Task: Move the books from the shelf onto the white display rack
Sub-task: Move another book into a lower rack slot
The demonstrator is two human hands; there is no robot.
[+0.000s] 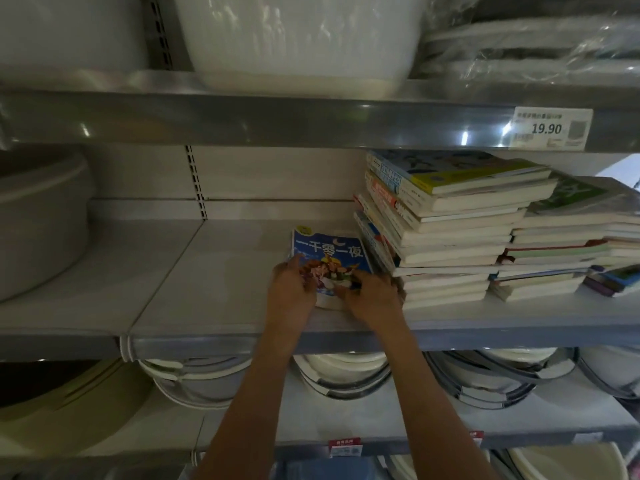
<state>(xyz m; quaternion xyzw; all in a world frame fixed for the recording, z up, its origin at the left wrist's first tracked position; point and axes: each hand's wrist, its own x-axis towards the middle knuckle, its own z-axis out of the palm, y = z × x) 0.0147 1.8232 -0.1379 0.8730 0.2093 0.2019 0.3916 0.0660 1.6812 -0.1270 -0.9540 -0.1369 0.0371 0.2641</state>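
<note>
A blue-covered book (329, 251) with white characters and a cartoon picture lies flat on the grey middle shelf (214, 271). My left hand (291, 289) grips its near left edge, thumb on the cover. My right hand (372, 296) grips its near right corner, fingers curled over the cover. Just to the right stands a tall leaning stack of books (446, 230), and a second lower stack (568, 244) sits beside it. The white display rack is not in view.
White plastic basins fill the shelf above (298, 39) and the shelf below (343, 372). A large grey tub (38, 220) sits at the left of the middle shelf. A price tag reading 19.90 (550, 128) hangs on the upper shelf edge.
</note>
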